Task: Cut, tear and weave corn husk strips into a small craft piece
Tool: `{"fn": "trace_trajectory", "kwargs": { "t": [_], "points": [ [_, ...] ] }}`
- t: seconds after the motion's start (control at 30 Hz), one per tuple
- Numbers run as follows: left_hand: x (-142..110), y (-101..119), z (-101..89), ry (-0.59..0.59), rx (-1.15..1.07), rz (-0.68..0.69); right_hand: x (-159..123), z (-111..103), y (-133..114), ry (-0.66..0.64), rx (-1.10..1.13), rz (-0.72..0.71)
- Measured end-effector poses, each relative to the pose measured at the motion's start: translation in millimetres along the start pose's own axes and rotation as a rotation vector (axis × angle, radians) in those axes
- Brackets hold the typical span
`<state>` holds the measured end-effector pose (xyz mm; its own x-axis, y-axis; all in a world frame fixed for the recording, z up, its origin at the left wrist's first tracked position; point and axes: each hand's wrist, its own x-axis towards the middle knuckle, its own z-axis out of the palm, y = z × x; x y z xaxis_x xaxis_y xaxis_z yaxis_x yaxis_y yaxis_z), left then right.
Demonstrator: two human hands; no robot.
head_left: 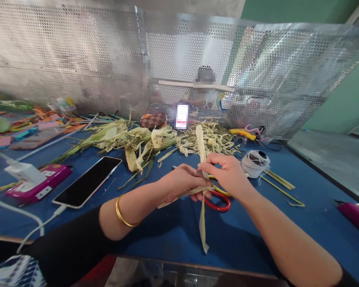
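Observation:
Over the middle of the blue table, my left hand [184,183] is closed on pale strips of corn husk that cross each other. One husk strip [201,145] stands up above my fingers, and another strip end [202,231] hangs down below them. My right hand [223,169] pinches the upright strip near its base, thumb against fingers. Just beneath my hands lie scissors with a red handle [219,203] and a yellow one, partly hidden by my fingers. Exactly how the strips join is hidden by my fingers.
Corn husks [131,139] and a heap of shredded husk [209,137] lie behind my hands. A spool of white thread [255,163] stands right. At left are a charging phone [88,183] and a purple power strip [52,181]. A perforated metal screen [173,48] borders the back.

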<state>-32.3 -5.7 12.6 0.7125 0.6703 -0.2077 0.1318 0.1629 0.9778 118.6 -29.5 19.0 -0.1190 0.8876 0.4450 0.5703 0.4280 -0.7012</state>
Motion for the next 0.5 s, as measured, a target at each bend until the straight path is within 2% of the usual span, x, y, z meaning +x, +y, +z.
{"fn": "trace_trajectory", "kwargs": {
  "t": [0.3,0.4,0.5],
  "points": [
    [-0.1,0.1,0.8,-0.054,0.024,-0.029,-3.3,14.7,5.4,0.151,-0.029,-0.034],
    [3.2,-2.0,-2.5,0.003,-0.039,-0.031,-1.0,7.9,8.2,0.199,-0.141,-0.069],
    [6.6,-1.1,-8.9,0.109,-0.180,0.011,-0.3,-4.2,3.9,0.309,-0.318,-0.254]
  ]
}}
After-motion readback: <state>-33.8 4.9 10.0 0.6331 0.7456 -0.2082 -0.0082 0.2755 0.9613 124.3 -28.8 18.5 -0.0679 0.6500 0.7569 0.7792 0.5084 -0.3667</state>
